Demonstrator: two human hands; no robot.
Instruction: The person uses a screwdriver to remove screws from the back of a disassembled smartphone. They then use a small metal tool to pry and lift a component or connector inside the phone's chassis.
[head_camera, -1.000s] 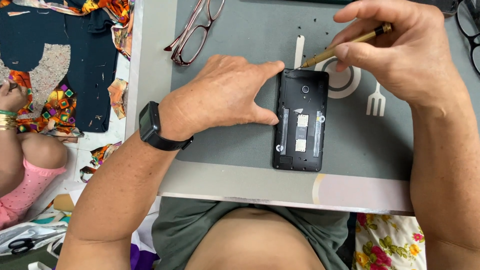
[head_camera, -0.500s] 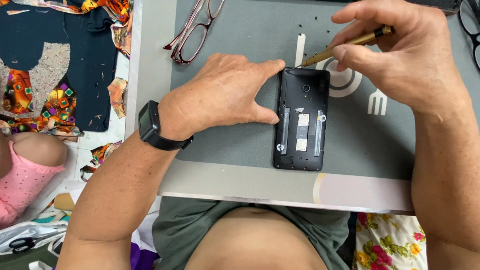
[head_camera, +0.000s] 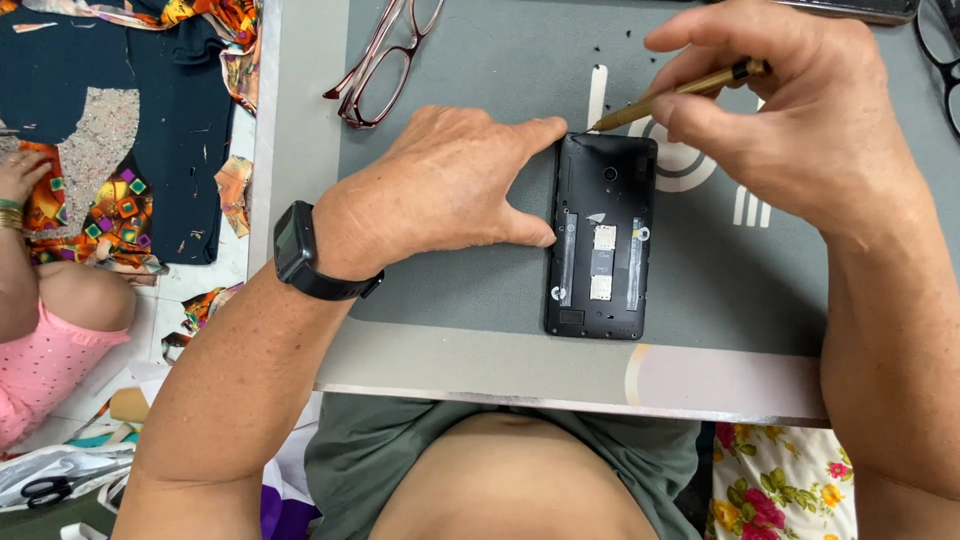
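A black phone (head_camera: 602, 240) with its back cover off lies on a grey work mat (head_camera: 460, 300), inner parts showing. My left hand (head_camera: 440, 190) rests flat on the mat and presses against the phone's left edge, index finger at its top left corner. My right hand (head_camera: 800, 110) pinches a slim brass-coloured screwdriver (head_camera: 680, 92), whose tip sits at the phone's top left corner. A black watch (head_camera: 300, 250) is on my left wrist.
Red-framed glasses (head_camera: 385, 60) lie at the mat's back left, and tiny dark screws (head_camera: 570, 45) are scattered behind the phone. Dark glasses (head_camera: 940, 50) sit at the far right. Patterned cloth (head_camera: 110, 150) covers the floor at left, where another person's arm and knee (head_camera: 45, 300) show. Scissors (head_camera: 50, 487) lie at bottom left.
My right hand has shifted slightly with the screwdriver, keeping its tip at the phone's top left corner. The other person's arm at left has moved. My left hand has stayed put.
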